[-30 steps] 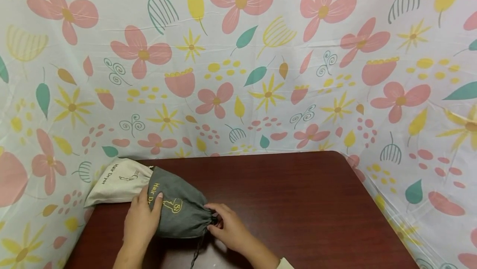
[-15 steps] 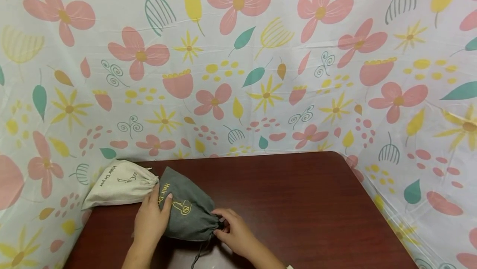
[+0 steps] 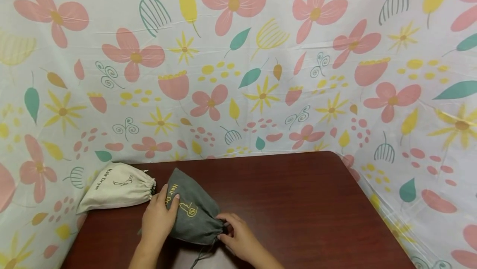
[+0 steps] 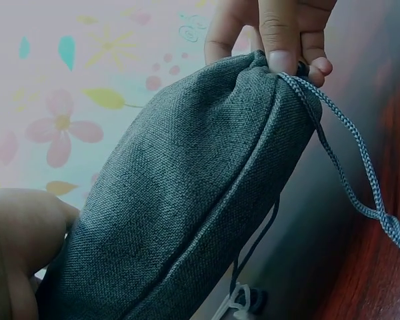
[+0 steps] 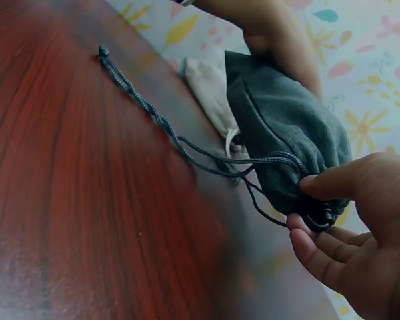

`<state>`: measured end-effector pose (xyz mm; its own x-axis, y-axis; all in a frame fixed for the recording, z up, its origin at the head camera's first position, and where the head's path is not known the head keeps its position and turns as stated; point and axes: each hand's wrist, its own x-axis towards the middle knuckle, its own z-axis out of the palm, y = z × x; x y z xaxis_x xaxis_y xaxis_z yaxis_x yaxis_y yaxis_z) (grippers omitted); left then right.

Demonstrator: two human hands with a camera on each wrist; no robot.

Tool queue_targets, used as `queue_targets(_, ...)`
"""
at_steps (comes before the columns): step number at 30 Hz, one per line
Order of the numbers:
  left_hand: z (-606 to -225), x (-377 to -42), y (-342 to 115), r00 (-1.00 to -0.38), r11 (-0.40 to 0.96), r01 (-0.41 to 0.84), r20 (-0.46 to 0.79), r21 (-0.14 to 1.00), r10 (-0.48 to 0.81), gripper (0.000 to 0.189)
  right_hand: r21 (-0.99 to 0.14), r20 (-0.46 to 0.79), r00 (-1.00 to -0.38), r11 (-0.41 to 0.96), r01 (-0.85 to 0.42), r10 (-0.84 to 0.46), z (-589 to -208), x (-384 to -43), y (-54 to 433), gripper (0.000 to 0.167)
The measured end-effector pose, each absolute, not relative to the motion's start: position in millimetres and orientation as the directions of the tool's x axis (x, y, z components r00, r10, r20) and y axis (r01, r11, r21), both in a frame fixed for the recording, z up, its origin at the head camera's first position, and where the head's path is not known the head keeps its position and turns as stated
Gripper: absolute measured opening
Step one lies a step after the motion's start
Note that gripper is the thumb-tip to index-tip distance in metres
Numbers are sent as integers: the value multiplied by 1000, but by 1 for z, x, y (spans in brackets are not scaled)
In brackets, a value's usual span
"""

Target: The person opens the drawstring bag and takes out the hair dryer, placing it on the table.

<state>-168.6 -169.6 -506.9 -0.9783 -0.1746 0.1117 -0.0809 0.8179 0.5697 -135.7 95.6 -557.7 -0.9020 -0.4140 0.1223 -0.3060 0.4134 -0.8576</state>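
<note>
A dark grey drawstring bag [image 3: 195,209], printed "Hair Dr..." in yellow with a small dryer drawing, is held between both hands, tilted with its closed mouth to the lower right. My left hand [image 3: 160,217] grips its bottom end, thumb on the printed face. At the gathered mouth my right hand [image 3: 240,236] pinches the cloth between thumb and fingers; the right wrist view shows the thumb [image 5: 333,183] on the folds beside a black cord lock. A braided cord [image 5: 153,113] trails from the mouth over the table. What is inside the bag is hidden.
A cream drawstring bag [image 3: 115,188] printed "Hair Dryer" lies at the table's back left corner, left of my left hand. The dark red wooden table [image 3: 298,202] meets a flower-patterned cloth [image 3: 231,74] behind and at both sides.
Both hands have moved slightly right with the grey bag, which no longer overlaps the cream bag; a gap now shows between them. The head view has also shifted a little.
</note>
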Motion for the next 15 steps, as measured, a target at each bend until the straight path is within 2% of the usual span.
queue_targets(15, -514, -177, -151, -973, 828, -12, 183, 561, -138, 62, -861, 146, -907, 401, -314, -396, -563, -128, 108, 45)
